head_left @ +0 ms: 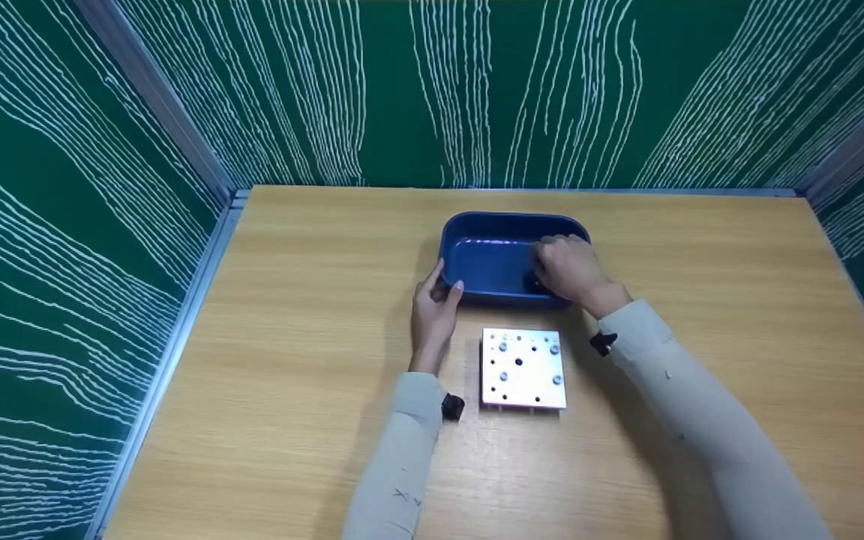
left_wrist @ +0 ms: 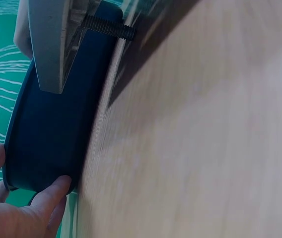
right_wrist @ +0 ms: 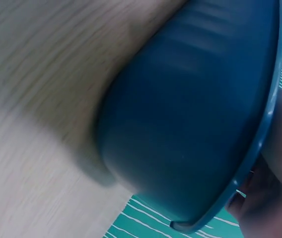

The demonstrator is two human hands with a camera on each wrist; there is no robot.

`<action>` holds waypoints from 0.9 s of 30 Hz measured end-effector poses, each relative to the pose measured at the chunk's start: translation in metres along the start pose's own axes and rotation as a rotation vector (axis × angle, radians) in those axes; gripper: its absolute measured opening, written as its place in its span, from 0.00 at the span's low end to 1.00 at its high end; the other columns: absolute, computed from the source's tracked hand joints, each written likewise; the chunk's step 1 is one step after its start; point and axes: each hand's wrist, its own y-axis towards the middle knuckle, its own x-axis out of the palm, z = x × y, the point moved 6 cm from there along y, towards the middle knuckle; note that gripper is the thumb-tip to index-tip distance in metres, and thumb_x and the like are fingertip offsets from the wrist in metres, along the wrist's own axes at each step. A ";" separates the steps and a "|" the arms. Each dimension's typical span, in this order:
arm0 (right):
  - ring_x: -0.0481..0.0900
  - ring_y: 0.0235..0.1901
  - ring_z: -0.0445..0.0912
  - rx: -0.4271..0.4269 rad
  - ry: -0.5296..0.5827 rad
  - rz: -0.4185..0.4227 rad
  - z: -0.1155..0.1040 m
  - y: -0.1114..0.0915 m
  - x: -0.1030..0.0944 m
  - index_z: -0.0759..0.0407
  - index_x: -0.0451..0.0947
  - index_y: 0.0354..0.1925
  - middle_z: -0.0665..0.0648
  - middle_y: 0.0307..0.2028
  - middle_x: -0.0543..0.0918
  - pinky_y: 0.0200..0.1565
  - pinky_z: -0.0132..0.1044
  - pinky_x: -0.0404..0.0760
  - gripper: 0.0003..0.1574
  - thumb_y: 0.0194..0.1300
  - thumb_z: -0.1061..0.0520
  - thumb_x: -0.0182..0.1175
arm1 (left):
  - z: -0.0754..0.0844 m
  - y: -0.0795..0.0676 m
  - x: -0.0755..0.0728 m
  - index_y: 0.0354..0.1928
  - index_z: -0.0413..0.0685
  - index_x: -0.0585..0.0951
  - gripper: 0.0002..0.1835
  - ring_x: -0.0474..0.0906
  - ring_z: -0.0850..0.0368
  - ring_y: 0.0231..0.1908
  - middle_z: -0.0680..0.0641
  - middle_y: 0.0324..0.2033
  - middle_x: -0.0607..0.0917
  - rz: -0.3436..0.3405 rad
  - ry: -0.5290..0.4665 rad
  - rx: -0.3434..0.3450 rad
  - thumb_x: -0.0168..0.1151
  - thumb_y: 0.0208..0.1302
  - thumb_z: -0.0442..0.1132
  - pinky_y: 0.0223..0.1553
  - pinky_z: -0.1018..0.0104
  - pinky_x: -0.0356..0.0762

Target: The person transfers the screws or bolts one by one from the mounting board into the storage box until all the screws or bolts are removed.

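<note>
A dark blue plastic bin (head_left: 488, 292) sits on the wooden table. My left hand (head_left: 433, 319) holds its near left corner, thumb against the near wall and fingers along the left end; the left wrist view shows the fingertips (left_wrist: 60, 184) on the wall. Inside the bin's right part, my right hand (head_left: 571, 266) reaches down with bent fingers. Their tips are hidden, so I cannot tell what they hold. Nearer me lies a square silver metal plate (head_left: 522, 386) with holes and several bolt heads. In the left wrist view, a threaded bolt (left_wrist: 108, 27) sticks out from it.
The wooden table (head_left: 289, 337) ends at a metal frame rail (head_left: 169, 322) on the left. Green panels (head_left: 394, 90) with white wavy lines stand behind and at the sides. A small dark device (head_left: 452, 407) is at the left cuff, another (head_left: 603, 343) at the right.
</note>
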 end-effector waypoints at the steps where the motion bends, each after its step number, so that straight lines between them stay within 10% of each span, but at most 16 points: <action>1: 0.88 0.40 0.63 -0.002 -0.003 0.004 -0.001 -0.001 -0.001 0.72 0.85 0.45 0.70 0.39 0.88 0.43 0.57 0.86 0.12 0.72 0.61 0.65 | 0.000 0.000 0.000 0.79 0.53 0.70 0.31 0.74 0.44 0.70 0.38 0.71 0.74 0.001 -0.003 -0.004 0.62 0.77 0.39 0.70 0.57 0.74; 27: 0.87 0.43 0.61 -0.132 -0.002 0.164 -0.040 -0.030 -0.026 0.67 0.86 0.45 0.66 0.41 0.90 0.42 0.49 0.83 0.11 0.70 0.60 0.69 | -0.002 0.002 0.000 0.77 0.56 0.73 0.30 0.80 0.49 0.63 0.41 0.65 0.77 0.041 0.034 -0.018 0.65 0.76 0.41 0.64 0.57 0.79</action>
